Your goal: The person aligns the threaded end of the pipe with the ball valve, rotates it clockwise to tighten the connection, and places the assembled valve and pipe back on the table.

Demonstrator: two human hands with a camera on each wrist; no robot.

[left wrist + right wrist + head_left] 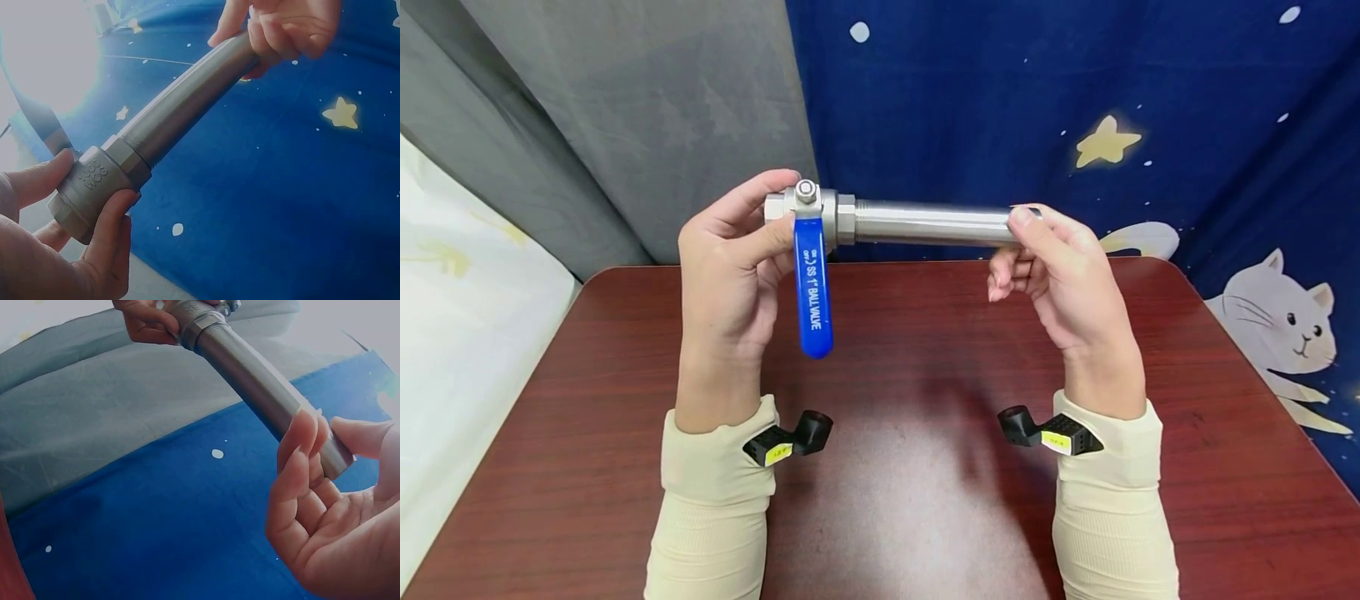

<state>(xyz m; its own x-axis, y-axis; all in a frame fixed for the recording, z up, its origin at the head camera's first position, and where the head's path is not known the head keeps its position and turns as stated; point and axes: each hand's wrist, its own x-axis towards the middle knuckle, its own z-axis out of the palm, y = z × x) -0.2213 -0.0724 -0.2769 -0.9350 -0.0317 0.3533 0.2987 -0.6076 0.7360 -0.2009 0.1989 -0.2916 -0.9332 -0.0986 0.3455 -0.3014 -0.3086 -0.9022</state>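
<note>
A steel ball valve (95, 181) with a blue lever handle (814, 292) is joined to a long metal pipe (932, 223). Thread shows where the pipe enters the valve's hex end. My left hand (726, 275) grips the valve body between thumb and fingers, the thumb beside the lever's root. At the pipe's far end, my right hand (1067, 271) pinches it with thumb and fingers, as the right wrist view also shows. Both hands hold the assembly nearly level above the table, and the lever points toward me.
Below the hands lies a dark red-brown table (895, 467). Behind it hang a grey curtain (647, 100) and a blue curtain (955, 92) with stars and a cat print. White cloth (467, 333) borders the left side. Each sleeve carries a small black wrist camera (790, 437).
</note>
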